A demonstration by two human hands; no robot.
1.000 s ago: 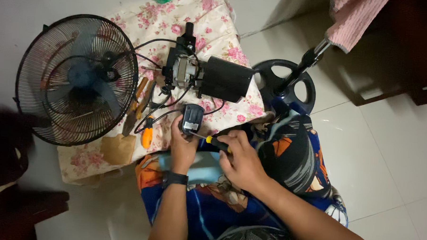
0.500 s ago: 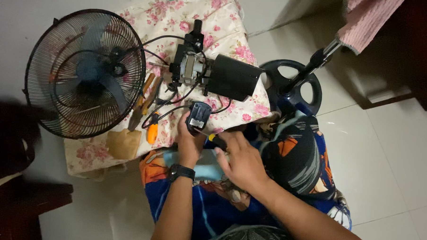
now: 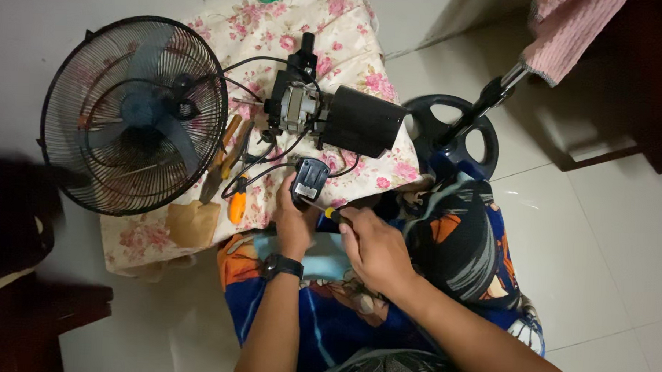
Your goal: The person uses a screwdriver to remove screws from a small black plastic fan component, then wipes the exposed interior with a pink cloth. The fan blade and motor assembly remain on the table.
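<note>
From my remote seat I see a fan well into being taken apart: the caged blade assembly (image 3: 134,113) lies at the left edge of the flowered cloth (image 3: 278,30), apart from the bare motor (image 3: 298,108) and its black rear housing (image 3: 364,122), while the stand base (image 3: 454,135) sits on the floor to the right. My left hand (image 3: 294,220) is closed around the small dark switch box (image 3: 309,179), holding it at the near edge of the cloth with its wires running up to the motor. My right hand (image 3: 373,246) is wrapped tight on a yellow-and-black screwdriver (image 3: 333,215), tip aimed at the box's near end. I judge the big dismantling done and the box not yet opened; I cannot tell whether any screw is out. Pliers (image 3: 220,164) and an orange-handled tool (image 3: 237,205) lie unused just beside my left hand.
</note>
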